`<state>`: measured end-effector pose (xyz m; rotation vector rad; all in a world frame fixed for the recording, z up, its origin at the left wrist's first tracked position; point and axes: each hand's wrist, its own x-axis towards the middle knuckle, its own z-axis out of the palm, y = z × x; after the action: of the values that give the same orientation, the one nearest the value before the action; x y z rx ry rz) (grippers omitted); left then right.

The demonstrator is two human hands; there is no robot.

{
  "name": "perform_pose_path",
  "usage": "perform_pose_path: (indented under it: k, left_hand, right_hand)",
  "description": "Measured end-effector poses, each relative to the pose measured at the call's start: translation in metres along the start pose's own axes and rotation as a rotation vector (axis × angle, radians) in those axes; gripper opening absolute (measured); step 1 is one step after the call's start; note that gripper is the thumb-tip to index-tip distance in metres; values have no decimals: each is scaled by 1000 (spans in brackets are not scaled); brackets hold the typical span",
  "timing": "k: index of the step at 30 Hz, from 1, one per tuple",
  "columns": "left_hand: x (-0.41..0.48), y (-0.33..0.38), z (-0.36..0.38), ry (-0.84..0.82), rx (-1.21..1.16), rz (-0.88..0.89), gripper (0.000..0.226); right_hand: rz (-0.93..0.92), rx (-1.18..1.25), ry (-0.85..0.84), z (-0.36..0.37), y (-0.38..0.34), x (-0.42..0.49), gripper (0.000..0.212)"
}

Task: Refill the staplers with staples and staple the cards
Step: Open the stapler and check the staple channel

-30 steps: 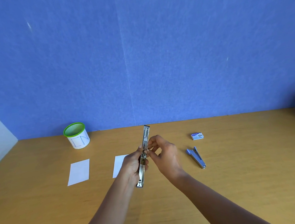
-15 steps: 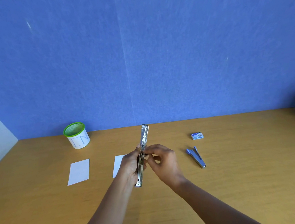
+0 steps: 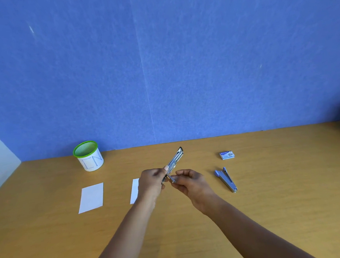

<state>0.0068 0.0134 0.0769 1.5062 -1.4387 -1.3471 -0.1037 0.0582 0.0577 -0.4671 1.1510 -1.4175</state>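
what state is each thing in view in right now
silver metal stapler, held off the desk, tilted, in the left hand
small metal piece, pinched by the right hand at that stapler's lower end
blue stapler, lying on the wooden desk, arms apart
small blue staple box, flat on the desk; open or shut unclear
green-rimmed white cup, upright
left white card, lying flat
second white card, flat, partly behind the left hand
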Motion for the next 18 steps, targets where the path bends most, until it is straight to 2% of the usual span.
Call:
perform_pose_path:
  k: [5,8,14,18]
  left_hand:
    - [-2,7,0,23,409,130,25]
    - [-10,16,4,34,623,195,20]
    - [-16,20,13,63,797,305,22]
    - [-15,21,17,54,849,355,25]
  right_hand:
    - [119,28,-111,-6,1,3,25]
    - [125,14,-183,-7,2,3,27]
    - [147,95,-180,-9,3,4,32]
    - [172,209,-94,-13,2,6,29]
